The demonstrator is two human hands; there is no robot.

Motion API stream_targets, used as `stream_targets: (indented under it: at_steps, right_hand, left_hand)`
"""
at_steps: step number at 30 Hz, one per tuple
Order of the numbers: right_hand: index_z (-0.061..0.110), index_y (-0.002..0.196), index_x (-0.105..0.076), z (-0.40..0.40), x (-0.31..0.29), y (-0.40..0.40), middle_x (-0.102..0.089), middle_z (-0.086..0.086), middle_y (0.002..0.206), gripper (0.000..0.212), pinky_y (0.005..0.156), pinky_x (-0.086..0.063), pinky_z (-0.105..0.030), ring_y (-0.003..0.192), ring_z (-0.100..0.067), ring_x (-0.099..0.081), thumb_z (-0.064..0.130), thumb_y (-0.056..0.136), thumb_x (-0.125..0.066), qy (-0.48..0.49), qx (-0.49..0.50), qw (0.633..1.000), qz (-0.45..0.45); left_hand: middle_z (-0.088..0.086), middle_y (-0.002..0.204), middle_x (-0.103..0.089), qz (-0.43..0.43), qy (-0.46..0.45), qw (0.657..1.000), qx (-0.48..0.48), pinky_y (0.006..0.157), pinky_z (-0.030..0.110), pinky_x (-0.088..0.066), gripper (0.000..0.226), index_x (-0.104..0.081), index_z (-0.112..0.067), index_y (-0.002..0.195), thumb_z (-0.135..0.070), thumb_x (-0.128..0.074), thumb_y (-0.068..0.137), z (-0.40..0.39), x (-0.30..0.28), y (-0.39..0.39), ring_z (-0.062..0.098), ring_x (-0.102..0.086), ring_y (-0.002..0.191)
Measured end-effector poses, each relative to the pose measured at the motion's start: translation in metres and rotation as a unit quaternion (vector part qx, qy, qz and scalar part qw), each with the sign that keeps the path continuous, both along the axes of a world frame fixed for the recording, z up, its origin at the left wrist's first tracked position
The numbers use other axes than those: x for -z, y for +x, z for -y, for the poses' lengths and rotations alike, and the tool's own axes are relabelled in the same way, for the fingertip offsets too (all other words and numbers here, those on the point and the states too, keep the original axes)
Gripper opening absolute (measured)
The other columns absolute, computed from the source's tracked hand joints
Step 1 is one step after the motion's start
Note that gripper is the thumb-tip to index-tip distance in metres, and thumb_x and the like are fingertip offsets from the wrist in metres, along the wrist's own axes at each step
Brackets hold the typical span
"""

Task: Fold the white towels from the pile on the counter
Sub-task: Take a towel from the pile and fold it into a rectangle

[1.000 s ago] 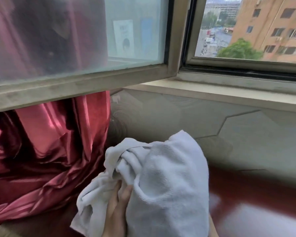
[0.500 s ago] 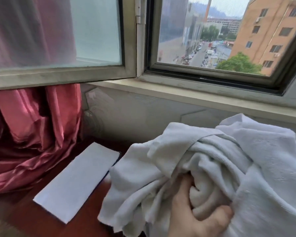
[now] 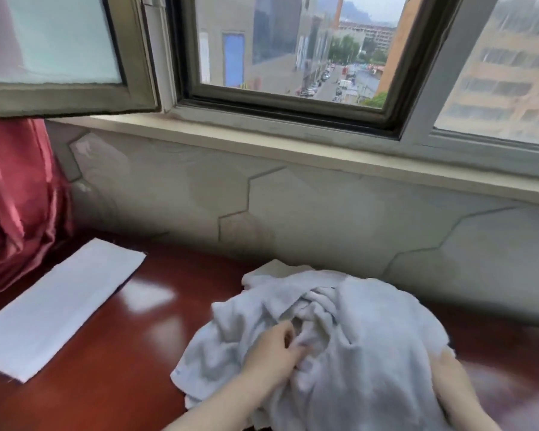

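A crumpled pile of white towels (image 3: 349, 343) lies on the dark red counter (image 3: 131, 353), low and right of centre. My left hand (image 3: 274, 349) reaches into the pile's middle, its fingers curled into a fold of the cloth. My right hand (image 3: 448, 377) is at the pile's right edge, fingers tucked under the cloth and mostly hidden. A folded white towel (image 3: 59, 303) lies flat on the counter at the left, apart from the pile.
A grey wall with hexagon lines (image 3: 293, 213) stands directly behind the counter under a window sill (image 3: 262, 144). A red satin curtain (image 3: 16, 200) hangs at the far left. An open window sash (image 3: 59, 57) juts in at upper left.
The view has swung right and down. The towels, held up close a second ago, now rest as a pile on the counter, and my right hand has come into view.
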State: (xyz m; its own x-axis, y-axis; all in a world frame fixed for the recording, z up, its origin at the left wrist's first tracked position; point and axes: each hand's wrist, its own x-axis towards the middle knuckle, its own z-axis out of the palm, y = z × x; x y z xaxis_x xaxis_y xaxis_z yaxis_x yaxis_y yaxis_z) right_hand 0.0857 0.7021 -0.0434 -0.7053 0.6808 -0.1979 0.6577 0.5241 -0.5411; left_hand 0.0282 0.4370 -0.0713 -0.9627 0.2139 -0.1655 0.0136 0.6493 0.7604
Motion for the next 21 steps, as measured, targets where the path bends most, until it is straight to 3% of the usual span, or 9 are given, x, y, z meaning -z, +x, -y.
stream_targets:
  at_steps: [3, 5, 7, 9, 11, 14, 16, 19, 21]
  right_hand:
    - [0.01, 0.139, -0.044, 0.014, -0.003, 0.022, -0.042, -0.008, 0.145, 0.085, 0.107, -0.03, -0.045, 0.133, -0.029, -0.039, 0.057, 0.071, -0.064, -0.152, 0.05, 0.973, -0.166]
    - [0.028, 0.145, -0.033, 0.026, -0.003, 0.034, -0.038, 0.013, 0.143, 0.11, 0.112, -0.028, -0.043, 0.136, -0.02, -0.036, 0.071, 0.051, -0.071, -0.216, 0.024, 0.96, -0.177]
    - [0.038, 0.139, -0.039, 0.041, 0.002, 0.038, -0.049, 0.014, 0.135, 0.109, 0.102, -0.037, -0.039, 0.127, -0.019, -0.046, 0.076, 0.041, -0.07, -0.21, 0.0, 0.969, -0.129]
    - [0.035, 0.128, -0.052, 0.051, 0.008, 0.039, -0.06, 0.012, 0.121, 0.099, 0.089, -0.041, -0.036, 0.114, -0.019, -0.056, 0.075, 0.039, -0.068, -0.211, 0.016, 0.969, -0.128]
    - [0.029, 0.112, -0.064, 0.063, 0.007, 0.034, -0.069, 0.009, 0.105, 0.086, 0.082, -0.046, -0.036, 0.098, -0.015, -0.063, 0.072, 0.037, -0.068, -0.24, 0.046, 0.956, -0.161]
    - [0.018, 0.116, -0.067, 0.098, 0.019, 0.019, -0.074, 0.0, 0.097, 0.077, 0.074, -0.052, -0.027, 0.087, -0.012, -0.068, 0.064, 0.054, -0.073, -0.35, 0.045, 0.919, -0.174]
    - [0.016, 0.122, -0.064, 0.129, 0.027, 0.005, -0.074, -0.004, 0.1, 0.075, 0.084, -0.055, -0.031, 0.092, -0.017, -0.07, 0.066, 0.066, -0.07, -0.435, 0.016, 0.893, -0.12]
    - [0.026, 0.128, -0.058, 0.165, 0.016, -0.017, -0.069, 0.006, 0.117, 0.069, 0.093, -0.051, -0.033, 0.107, -0.011, -0.065, 0.075, 0.08, -0.048, -0.5, -0.093, 0.861, -0.001]
    - [0.024, 0.127, -0.059, 0.171, -0.008, -0.03, -0.064, 0.006, 0.124, 0.078, 0.092, -0.05, -0.031, 0.111, -0.011, -0.061, 0.081, 0.078, -0.036, -0.385, -0.21, 0.896, 0.069]
  left_hand:
    - [-0.024, 0.111, -0.047, -0.069, -0.016, 0.993, -0.091, 0.094, 0.037, -0.037, 0.034, -0.045, -0.039, 0.086, -0.052, -0.07, 0.066, 0.034, 0.001, -0.01, 0.009, -0.037, 0.12]
    - [-0.014, 0.143, -0.03, -0.022, -0.009, 0.991, -0.13, 0.11, 0.046, -0.024, 0.082, -0.041, -0.046, 0.115, -0.076, -0.069, 0.044, 0.064, 0.015, -0.018, 0.014, -0.011, 0.141]
    - [-0.002, 0.15, -0.03, 0.055, 0.025, 0.983, -0.175, 0.115, 0.045, -0.021, 0.117, -0.037, -0.042, 0.134, -0.084, -0.066, 0.029, 0.089, 0.036, -0.018, 0.022, -0.014, 0.144]
    - [-0.01, 0.136, -0.049, 0.105, 0.148, 0.967, -0.178, 0.109, 0.043, -0.035, 0.097, -0.048, -0.044, 0.122, -0.077, -0.075, 0.035, 0.102, 0.052, -0.014, 0.018, -0.041, 0.132]
    - [-0.013, 0.134, -0.053, 0.117, 0.245, 0.949, -0.162, 0.102, 0.042, -0.044, 0.085, -0.051, -0.05, 0.119, -0.069, -0.083, 0.043, 0.109, 0.056, -0.012, 0.013, -0.054, 0.121]
    - [-0.015, 0.143, -0.041, 0.159, 0.349, 0.899, -0.212, 0.101, 0.05, -0.042, 0.089, -0.041, -0.047, 0.134, -0.067, -0.079, 0.056, 0.121, 0.051, -0.034, 0.018, -0.048, 0.124]
    - [-0.015, 0.141, -0.04, 0.148, 0.415, 0.865, -0.239, 0.103, 0.046, -0.037, 0.075, -0.039, -0.046, 0.139, -0.066, -0.067, 0.072, 0.131, 0.034, -0.058, 0.017, -0.043, 0.126]
    - [-0.014, 0.139, -0.048, 0.069, 0.39, 0.896, -0.202, 0.11, 0.037, -0.03, 0.069, -0.053, -0.041, 0.132, -0.071, -0.062, 0.07, 0.139, 0.001, -0.087, 0.013, -0.04, 0.134]
    - [-0.015, 0.141, -0.047, 0.029, 0.328, 0.932, -0.149, 0.114, 0.042, -0.029, 0.077, -0.05, -0.043, 0.132, -0.072, -0.066, 0.062, 0.138, -0.021, -0.085, 0.011, -0.038, 0.135]
